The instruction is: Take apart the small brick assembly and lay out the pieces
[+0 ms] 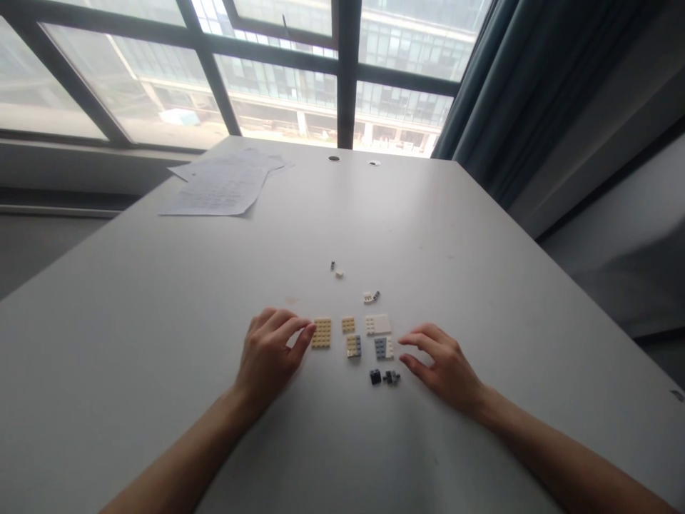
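Note:
My left hand [275, 346] has its thumb and forefinger at the left edge of a tan studded plate [322, 333]. Empty and with fingers apart, my right hand [436, 360] rests just right of a grey and white piece [383, 348]. Between the hands lie a small tan plate [348, 325], a tan and grey piece [354, 346] and a white plate [379, 324]. Nearer to me are a black piece [375, 376] and a dark grey piece [392, 378]. Farther off are a curved white piece [368, 297] and a tiny white piece [339, 274].
Printed papers [219, 185] lie at the back left of the white table [428, 235]. Two round holes are near its far edge. Beyond it stands a large window, with a dark curtain [514, 93] on the right.

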The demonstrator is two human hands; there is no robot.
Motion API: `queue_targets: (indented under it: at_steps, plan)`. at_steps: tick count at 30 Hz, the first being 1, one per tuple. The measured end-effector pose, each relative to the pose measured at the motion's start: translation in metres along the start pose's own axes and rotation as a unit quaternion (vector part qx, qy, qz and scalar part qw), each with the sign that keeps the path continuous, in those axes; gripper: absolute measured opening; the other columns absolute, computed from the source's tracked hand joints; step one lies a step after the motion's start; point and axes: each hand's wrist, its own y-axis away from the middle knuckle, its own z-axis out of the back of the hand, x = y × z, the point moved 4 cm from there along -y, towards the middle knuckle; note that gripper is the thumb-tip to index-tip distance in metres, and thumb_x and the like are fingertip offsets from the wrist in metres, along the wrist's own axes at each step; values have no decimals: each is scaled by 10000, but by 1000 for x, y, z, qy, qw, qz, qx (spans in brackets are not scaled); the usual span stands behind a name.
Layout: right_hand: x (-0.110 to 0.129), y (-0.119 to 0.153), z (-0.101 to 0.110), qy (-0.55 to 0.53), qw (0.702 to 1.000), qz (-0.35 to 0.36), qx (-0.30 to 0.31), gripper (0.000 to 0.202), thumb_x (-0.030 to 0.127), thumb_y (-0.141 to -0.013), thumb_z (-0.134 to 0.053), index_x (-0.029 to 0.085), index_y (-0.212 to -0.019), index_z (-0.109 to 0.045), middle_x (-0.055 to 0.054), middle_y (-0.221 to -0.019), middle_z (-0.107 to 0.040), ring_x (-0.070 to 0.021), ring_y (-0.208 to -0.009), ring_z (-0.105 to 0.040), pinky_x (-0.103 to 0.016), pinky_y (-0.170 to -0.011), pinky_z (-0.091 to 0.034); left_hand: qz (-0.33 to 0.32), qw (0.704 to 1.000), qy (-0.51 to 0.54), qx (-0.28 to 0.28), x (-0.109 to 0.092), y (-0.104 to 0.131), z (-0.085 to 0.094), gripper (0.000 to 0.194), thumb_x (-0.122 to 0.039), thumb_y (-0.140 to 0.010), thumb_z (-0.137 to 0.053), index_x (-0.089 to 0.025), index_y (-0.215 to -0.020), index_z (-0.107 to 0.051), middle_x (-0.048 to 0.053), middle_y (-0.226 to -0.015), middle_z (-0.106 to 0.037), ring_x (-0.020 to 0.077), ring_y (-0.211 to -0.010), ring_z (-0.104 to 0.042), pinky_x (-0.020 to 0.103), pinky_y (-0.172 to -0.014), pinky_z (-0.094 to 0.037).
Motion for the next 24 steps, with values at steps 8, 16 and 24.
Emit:
queue_targets:
  at_steps: [8, 16, 24]
  plan:
    - [-34, -77, -9, 39, 999, -18, 15, 261, 114, -865, -557, 226, -1080, -654, -56, -1030, -621, -202, -974, -587, -374, -878, -490, 9, 1000, 5, -1, 0, 0, 1, 177, -282, -874, -561, -196, -784, -687, 41, -775, -657, 186, -773, -548, 346, -765, -426]
    - [-41, -105, -29, 75, 994, 36, 77, 146, 140, -876, -579, 205, -941, -693, -49, -981, -639, -177, -926, -577, -326, -864, -466, 6, 1000, 8, -1, 0, 0, 1, 146, -264, -872, -573, -204, -786, -675, 34, -771, -650, 190, -775, -541, 345, -776, -420]
    - [-48, -82, -6, 81, 996, 20, 43, 142, 116, -899, -524, 190, -935, -639, -42, -911, -646, -180, -876, -586, -321, -819, -471, 2, 1000, 7, -1, 0, 0, 1, 142, -262, -870, -577, -203, -784, -673, 34, -773, -649, 191, -783, -536, 341, -772, -413]
